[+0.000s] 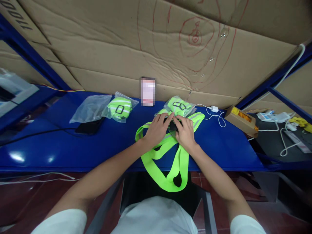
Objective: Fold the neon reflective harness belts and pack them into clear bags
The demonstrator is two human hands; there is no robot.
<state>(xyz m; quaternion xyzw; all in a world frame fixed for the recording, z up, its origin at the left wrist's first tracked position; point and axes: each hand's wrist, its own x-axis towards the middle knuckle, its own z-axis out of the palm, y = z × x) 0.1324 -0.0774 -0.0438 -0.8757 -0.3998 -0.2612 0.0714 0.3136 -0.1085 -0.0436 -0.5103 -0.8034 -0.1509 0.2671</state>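
A neon yellow-green strap [156,166] with grey reflective stripes lies in loops on the blue table and hangs over its front edge. My left hand [158,127] and my right hand [184,130] meet at its upper part, fingers bent around a small black piece [173,125] between them. Just behind my hands lies a clear bag with a folded neon vest [179,105] and a black buckle. Another bagged neon vest [120,109] rests to the left, beside a crumpled clear plastic bag [91,108].
A black device [89,126] with a cable lies on the blue table [60,146] at left. A phone-like object [148,92] leans on the cardboard wall [109,48]. At right are a white charger [214,109] with its cable and an open cardboard box [240,122].
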